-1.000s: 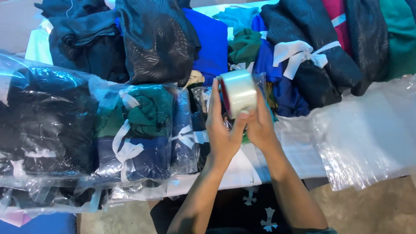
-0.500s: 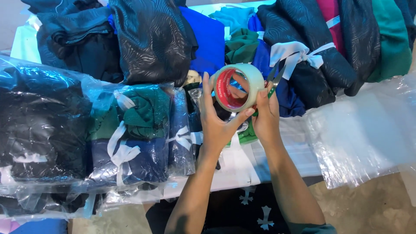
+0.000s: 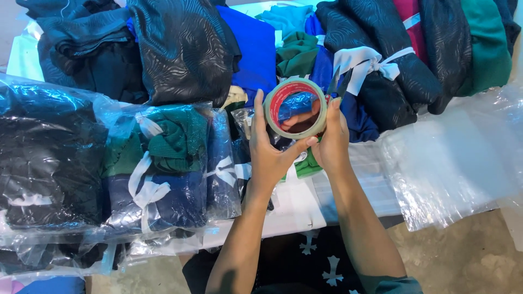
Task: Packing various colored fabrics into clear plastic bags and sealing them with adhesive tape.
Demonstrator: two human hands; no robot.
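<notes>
I hold a roll of clear packing tape [image 3: 297,107] with a red core up in front of me, between both hands. Its open hole faces almost straight at my eyes, so the axis through the core runs from me down toward the table, and I see the ring nearly round, tipped slightly to the left.

Half a second ago the roll showed more of its side band and sat a little lower and nearer my body; now it has turned to face me more squarely. A second ago I saw only its pale outer band, edge-on.

My left hand [image 3: 269,155] grips the roll's left rim, thumb stretched up along it and the fingers closed round from below. My right hand [image 3: 332,139] is clamped on the roll's right and lower rim, and a fingertip shows through the hole. Just right of the roll, dark scissor blades [image 3: 339,81] stick up beside my right hand.

Behind the roll lie folded blue cloth [image 3: 256,49] and a dark bundle tied with a white strip [image 3: 370,62]. Left of the roll sit bagged clothes [image 3: 163,163] in clear plastic; right of it lies an empty clear bag [image 3: 452,163].
</notes>
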